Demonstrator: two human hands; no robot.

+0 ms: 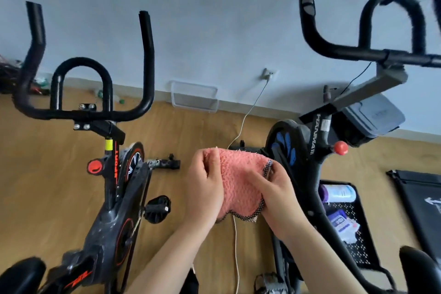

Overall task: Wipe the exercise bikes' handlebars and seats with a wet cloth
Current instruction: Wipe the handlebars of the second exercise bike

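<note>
Fingers (pixel 211 166) of left hand (pixel 202 188) are curled round the left end of pink cloth (pixel 238 181). Right hand (pixel 276 196) pinches the checked-trim edge on the other side. Both hands are occupied, none free. Cloth is bunched between them, long axis roughly left-right, held in the air in the gap between the two bikes and touching neither. Can't tell whether it's wet.

Outward:
- Left handlebars (pixel 57 114) sit up and left of the left hand. The crossbar runs left-right, roughly parallel to the cloth.
- Right handlebars (pixel 358 52) sit up and right, higher in view, on the right hand's side.
- Left seat (pixel 21 274) and right seat (pixel 417 267) are at the bottom corners, back toward the person's body, each only partly in view.
- White cable (pixel 236 246) trails on the wood floor (pixel 47 186) below the hands.

Judgement: no wiping contact yet; this looks like folding or readying the cloth. The next move needs one hand to release and the other to carry the cloth sideways: left hand for left handlebars, right hand for right. Neither bar is clearly nearer.
</note>
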